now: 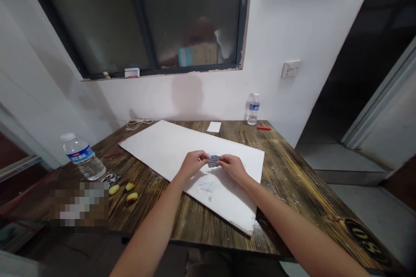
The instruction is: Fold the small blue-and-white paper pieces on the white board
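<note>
Between the fingertips of my left hand [196, 162] and my right hand [231, 165] is a small flat grey-blue piece with rows of darker marks [213, 161]. Both hands pinch it by its opposite sides, a little above a white board [172, 143]. What exactly the piece is I cannot make out. Below the hands, a few thin bits and smudges [206, 188] show on the board, which lies at an angle across the dark wooden table [276, 199].
At left stand a large water bottle [82, 158] and several cut yellowish pieces of fruit or vegetable [131, 198]. Towards the wall are a coiled cable [139, 124], a white card [214, 127], a smaller water bottle [253, 110] and a red pen-like stick [264, 128].
</note>
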A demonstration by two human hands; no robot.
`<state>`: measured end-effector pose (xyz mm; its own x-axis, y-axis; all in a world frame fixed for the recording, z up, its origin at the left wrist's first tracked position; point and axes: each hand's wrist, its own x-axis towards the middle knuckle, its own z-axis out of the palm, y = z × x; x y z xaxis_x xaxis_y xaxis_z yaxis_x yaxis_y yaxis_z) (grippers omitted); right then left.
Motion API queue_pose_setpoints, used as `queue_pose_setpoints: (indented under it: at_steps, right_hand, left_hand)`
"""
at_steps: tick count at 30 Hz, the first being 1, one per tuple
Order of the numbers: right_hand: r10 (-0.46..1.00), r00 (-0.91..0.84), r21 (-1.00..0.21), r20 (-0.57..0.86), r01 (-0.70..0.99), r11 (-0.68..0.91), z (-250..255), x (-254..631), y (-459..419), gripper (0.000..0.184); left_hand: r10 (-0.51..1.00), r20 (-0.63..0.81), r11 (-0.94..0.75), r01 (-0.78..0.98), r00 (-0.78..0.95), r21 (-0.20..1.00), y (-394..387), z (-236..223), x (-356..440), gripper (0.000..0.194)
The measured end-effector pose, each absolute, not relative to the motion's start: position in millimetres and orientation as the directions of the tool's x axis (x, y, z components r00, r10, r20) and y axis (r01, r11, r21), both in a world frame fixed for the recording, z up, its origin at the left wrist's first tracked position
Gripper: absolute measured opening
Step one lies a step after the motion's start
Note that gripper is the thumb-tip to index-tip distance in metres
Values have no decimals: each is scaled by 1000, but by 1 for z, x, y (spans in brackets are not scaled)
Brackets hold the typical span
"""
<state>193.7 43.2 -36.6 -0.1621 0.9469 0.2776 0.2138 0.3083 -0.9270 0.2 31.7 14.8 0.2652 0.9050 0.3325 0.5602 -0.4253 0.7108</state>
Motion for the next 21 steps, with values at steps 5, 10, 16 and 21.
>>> queue_pose_setpoints:
  at_steps: [5,10,16,21]
  right_hand:
    - [935,-223,-933,277,170,317,-37,193,42,19]
    - [925,-243,-914,291,215,344,-34,193,40,20]
    - [931,-218,-908,294,242,343,-34,193,40,20]
    - [948,-150,-926,282,218,310,-37,194,44,21]
  left_hand:
    - [894,404,-441,533,192,722,32,6,8,15]
    - [874,454,-479,468,174,743,30,3,14,16]
    - [915,363,-402,468,175,787,31,8,11,20]
    - [954,215,-299,649,208,700,38,22,-24,18]
